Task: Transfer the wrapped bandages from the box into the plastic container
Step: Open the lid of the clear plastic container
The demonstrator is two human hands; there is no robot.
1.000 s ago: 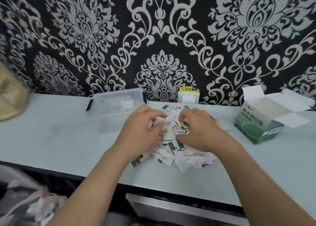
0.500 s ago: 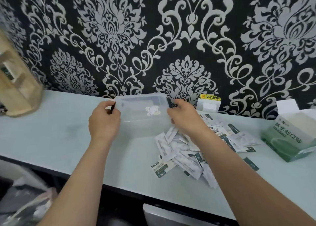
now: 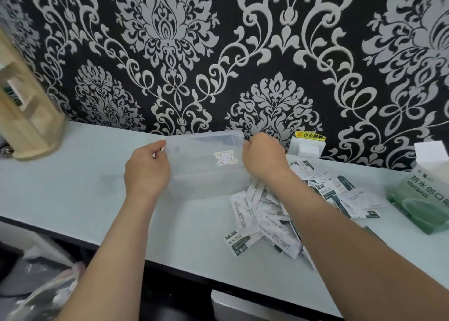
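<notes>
1. Container: translucent, stands mid-worktop near the back edge; judged light, stiff, smooth-walled; best held at both short ends.
2. Left hand: fingers curled, pinching the container's left rim; right hand: curled round its right end.
3. Bandages: loose heap on the worktop, just right of the container, reaching toward the front edge; none seen inside it; judged light, flat, slippery; best pinched several together.
4. Box: far right, well apart.

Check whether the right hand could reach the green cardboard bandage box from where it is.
Probably yes, once it lets go: the right hand grips the right end of the clear plastic container, and only flat wrapped bandages lie on the pale table between it and the green cardboard box.
</notes>
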